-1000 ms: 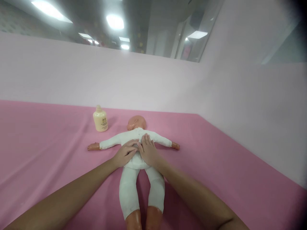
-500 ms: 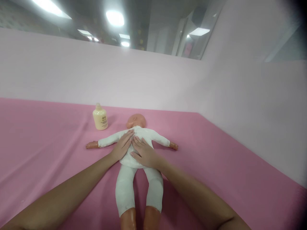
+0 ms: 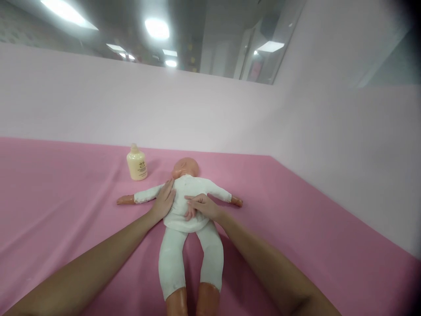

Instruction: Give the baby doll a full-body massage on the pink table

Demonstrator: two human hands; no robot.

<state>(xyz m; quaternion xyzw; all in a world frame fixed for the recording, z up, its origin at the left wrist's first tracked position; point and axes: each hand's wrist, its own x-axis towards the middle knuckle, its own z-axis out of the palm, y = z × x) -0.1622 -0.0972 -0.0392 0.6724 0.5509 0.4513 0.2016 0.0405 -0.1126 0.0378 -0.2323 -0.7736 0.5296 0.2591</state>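
A baby doll (image 3: 184, 224) in white clothes lies stretched out on the pink surface, arms spread wide and its bald head turned to the left. My left hand (image 3: 164, 202) rests flat along the left side of the doll's torso, near the shoulder, with the fingers extended. Over the middle right of the torso is my right hand (image 3: 204, 206); its index finger points left across the white top, while the lower fingers are bent and somewhat blurred. Neither hand grasps anything. The doll's lower legs run out of the picture at the bottom.
A bottle of pale yellow liquid (image 3: 137, 164) stands upright beyond the doll's left-side arm. The pink covering (image 3: 66, 197) has creases at the left. Behind it rises a pale wall (image 3: 197, 114) with a glass pane (image 3: 184, 39) above, and another wall borders the right.
My left hand has slid left, from the middle of the doll's chest to its side. My right hand has gone from lying flat to having its lower fingers bent and index finger out.
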